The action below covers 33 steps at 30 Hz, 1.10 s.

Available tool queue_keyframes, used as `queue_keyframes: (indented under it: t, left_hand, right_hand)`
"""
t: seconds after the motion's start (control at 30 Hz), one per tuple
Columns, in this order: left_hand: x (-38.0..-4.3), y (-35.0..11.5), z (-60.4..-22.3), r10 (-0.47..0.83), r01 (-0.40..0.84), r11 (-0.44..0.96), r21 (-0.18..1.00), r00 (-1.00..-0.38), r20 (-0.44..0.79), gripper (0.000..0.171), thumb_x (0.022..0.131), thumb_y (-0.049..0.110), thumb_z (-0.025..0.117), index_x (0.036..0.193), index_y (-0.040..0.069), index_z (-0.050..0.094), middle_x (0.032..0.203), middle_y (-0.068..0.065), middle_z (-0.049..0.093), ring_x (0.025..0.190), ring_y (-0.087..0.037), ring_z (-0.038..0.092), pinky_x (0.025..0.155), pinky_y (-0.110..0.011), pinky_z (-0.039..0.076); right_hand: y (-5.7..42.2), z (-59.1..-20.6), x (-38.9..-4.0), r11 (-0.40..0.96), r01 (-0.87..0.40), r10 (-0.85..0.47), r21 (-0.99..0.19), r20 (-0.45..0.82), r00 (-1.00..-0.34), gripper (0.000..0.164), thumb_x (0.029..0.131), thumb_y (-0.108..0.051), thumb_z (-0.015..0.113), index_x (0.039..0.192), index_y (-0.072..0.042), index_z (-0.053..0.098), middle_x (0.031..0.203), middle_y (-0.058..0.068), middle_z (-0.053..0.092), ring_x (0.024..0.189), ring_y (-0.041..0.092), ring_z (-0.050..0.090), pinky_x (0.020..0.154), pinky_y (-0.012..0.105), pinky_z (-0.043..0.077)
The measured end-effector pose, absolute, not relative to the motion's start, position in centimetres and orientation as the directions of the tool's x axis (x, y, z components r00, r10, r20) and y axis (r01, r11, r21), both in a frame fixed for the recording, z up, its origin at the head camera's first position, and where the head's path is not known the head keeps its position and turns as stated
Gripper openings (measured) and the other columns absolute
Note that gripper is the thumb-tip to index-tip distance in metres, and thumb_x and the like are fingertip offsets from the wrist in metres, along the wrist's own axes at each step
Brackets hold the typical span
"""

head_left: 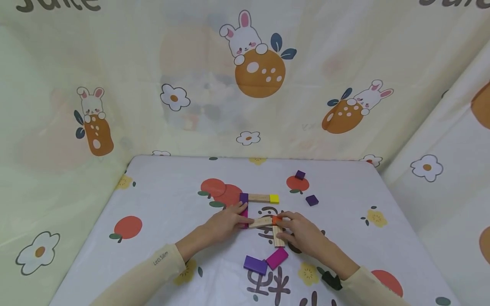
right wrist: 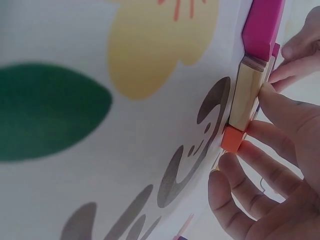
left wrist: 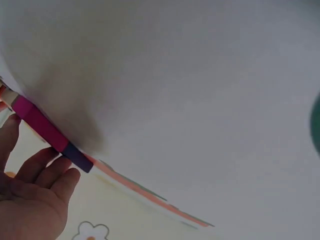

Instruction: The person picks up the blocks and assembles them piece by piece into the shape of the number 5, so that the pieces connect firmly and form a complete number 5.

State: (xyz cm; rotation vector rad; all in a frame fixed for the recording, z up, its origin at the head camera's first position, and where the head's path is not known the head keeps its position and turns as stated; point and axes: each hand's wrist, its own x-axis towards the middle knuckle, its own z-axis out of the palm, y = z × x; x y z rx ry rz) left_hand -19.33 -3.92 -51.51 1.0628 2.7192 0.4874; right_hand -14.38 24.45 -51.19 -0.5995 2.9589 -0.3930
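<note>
Nearest, a violet block [head_left: 255, 265] is placed loose on the table [head_left: 164, 178]. Beyond, a wooden block [head_left: 277, 241] and orange block [right wrist: 232, 139] are touched side-on by the right hand [head_left: 306, 233], fingers loosely extended; the magenta block [left wrist: 42, 124] is touched likewise by the left hand [head_left: 225, 222], apparently for alignment.

"What colours are the blocks?"
"Small orange cube [right wrist: 233, 139], small yellow cube [head_left: 274, 199], purple rectangular blocks [head_left: 244, 197], magenta rectangular blocks [left wrist: 42, 125], plain tan wooden bars [right wrist: 246, 95]."
"And the fabrics?"
"White tablecloth [head_left: 160, 187] printed with red fruit [head_left: 128, 227] and yellow flowers [head_left: 377, 218]; cream curtain [head_left: 134, 63] patterned with white rabbits [head_left: 245, 40]."
</note>
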Motion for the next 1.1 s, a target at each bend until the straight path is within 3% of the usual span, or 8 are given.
queue_keyframes:
  t: [0.27, 0.67, 0.77, 0.93, 1.1]
  left_hand:
    - [-19.7, -3.7, -51.5, 0.688, 0.652, 0.701, 0.289, -0.725, -0.032, 0.042, 0.103, 0.005, 0.063, 0.134, 0.031, 0.075, 0.163, -0.012, 0.052, 0.154, -0.036, 0.047, 0.116, -0.052, 0.049]
    - [-19.7, -3.6, -51.7, 0.681, 0.645, 0.702, 0.301, -0.732, -0.019, 0.042, 0.104, 0.005, 0.063, 0.135, 0.031, 0.074, 0.163, -0.011, 0.052, 0.154, -0.034, 0.046, 0.116, -0.052, 0.05]
    - [-19.7, -3.6, -51.8, 0.678, 0.639, 0.703, 0.312, -0.735, -0.022, 0.042, 0.104, 0.005, 0.062, 0.135, 0.031, 0.074, 0.163, -0.01, 0.051, 0.155, -0.034, 0.046, 0.116, -0.053, 0.049]
    - [-19.7, -3.6, -51.8, 0.666, 0.623, 0.713, 0.32, -0.745, -0.033, 0.042, 0.105, 0.006, 0.062, 0.136, 0.032, 0.073, 0.163, -0.01, 0.051, 0.155, -0.035, 0.045, 0.117, -0.054, 0.048]
    - [-19.7, -3.6, -51.6, 0.667, 0.625, 0.714, 0.315, -0.744, -0.035, 0.042, 0.104, 0.006, 0.064, 0.135, 0.031, 0.074, 0.163, -0.01, 0.051, 0.154, -0.035, 0.046, 0.116, -0.053, 0.048]
  right_hand:
    - [24.4, -51.1, -14.3, 0.885, -0.385, -0.404, -0.262, -0.023, -0.914, 0.044, 0.097, -0.036, 0.077, 0.132, -0.01, 0.075, 0.143, 0.011, 0.068, 0.131, 0.035, 0.065, 0.107, 0.051, 0.056]
    - [24.7, -50.8, -14.3, 0.879, -0.351, -0.376, -0.322, -0.018, -0.926, 0.043, 0.096, -0.034, 0.078, 0.133, -0.011, 0.075, 0.147, 0.013, 0.065, 0.135, 0.036, 0.063, 0.108, 0.054, 0.055]
    - [25.6, -50.6, -14.8, 0.877, -0.328, -0.338, -0.35, 0.034, -0.941, 0.041, 0.097, -0.031, 0.079, 0.132, -0.011, 0.075, 0.147, 0.013, 0.066, 0.129, 0.034, 0.066, 0.103, 0.051, 0.059]
    - [28.7, -50.4, -17.2, 0.891, -0.266, -0.213, -0.368, 0.179, -0.961, 0.033, 0.097, -0.019, 0.079, 0.126, -0.004, 0.076, 0.133, 0.017, 0.072, 0.103, 0.028, 0.072, 0.088, 0.046, 0.063]
    - [32.2, -50.5, -19.5, 0.916, -0.12, -0.075, -0.383, 0.131, -0.989, 0.031, 0.098, -0.015, 0.076, 0.122, 0.004, 0.074, 0.128, 0.027, 0.07, 0.102, 0.037, 0.071, 0.091, 0.054, 0.06]
